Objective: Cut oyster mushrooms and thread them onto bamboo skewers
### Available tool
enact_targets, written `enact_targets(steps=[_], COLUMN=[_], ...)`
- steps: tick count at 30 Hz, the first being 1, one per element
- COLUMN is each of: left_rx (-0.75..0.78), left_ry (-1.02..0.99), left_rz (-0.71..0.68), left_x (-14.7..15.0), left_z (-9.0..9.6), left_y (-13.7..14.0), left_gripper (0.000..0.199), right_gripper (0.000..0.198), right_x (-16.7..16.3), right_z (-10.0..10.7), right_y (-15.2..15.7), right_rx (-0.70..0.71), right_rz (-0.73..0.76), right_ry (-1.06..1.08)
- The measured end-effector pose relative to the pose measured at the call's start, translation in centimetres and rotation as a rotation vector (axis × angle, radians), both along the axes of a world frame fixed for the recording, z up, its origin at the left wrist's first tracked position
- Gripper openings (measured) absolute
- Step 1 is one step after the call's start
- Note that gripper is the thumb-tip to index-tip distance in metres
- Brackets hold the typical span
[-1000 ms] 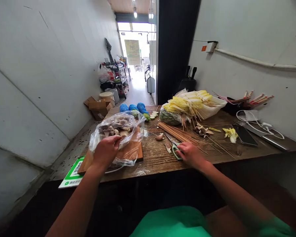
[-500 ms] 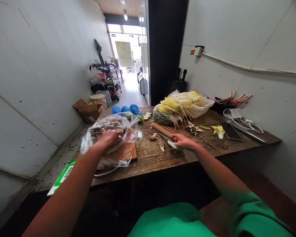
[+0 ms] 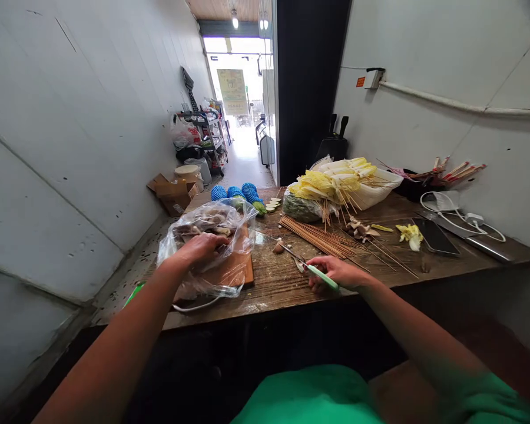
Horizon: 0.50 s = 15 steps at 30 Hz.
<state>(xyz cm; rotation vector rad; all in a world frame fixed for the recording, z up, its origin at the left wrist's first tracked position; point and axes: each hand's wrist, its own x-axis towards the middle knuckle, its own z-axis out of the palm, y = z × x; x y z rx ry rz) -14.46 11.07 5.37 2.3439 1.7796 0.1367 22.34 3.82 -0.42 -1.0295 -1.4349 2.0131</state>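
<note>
My left hand [image 3: 203, 247] reaches into the mouth of a clear plastic bag [image 3: 168, 244] of brown mushrooms [image 3: 207, 218]. Its fingers are bent together, and what lies in them is hidden. Beneath the bag is a wooden cutting board [image 3: 242, 270]. In my right hand [image 3: 335, 272] is a pair of scissors [image 3: 324, 278] with a pale green handle, the blades pointing up and left. A loose mushroom [image 3: 278, 248] sits by the blade tips, with a pale mushroom piece [image 3: 299, 265] under the blades.
Bamboo skewers [image 3: 315, 237] lie beyond my right hand. Skewered yellow cabbage leaves [image 3: 335, 176] are heaped behind them. Mushroom pieces [image 3: 362, 228], a cabbage scrap [image 3: 410, 235], a phone [image 3: 437, 237] and a knife [image 3: 488, 247] lie to the right. Blue-netted produce [image 3: 235, 193] stands at the back left.
The scissors have turned in my right hand, so the green handle now shows across the fingers. My left hand stays at the bag. The whole view has shifted slightly.
</note>
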Motion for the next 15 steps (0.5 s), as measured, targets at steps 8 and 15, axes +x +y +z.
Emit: enact_targets(steps=[8,15], left_rx=[0.108,0.029], left_ry=[-0.049,-0.266], left_rz=[0.12,0.158], left_x=[-0.4,-1.1], left_z=[0.5,0.4], left_y=[-1.6,-2.6], left_gripper=[0.046,0.047], right_gripper=[0.042,0.049], right_x=[-5.9,-8.5], right_z=[-2.2,-2.9], right_y=[8.8,9.1], right_rx=[0.166,0.279], right_rz=[-0.238,-0.47], right_ry=[-0.029,0.098])
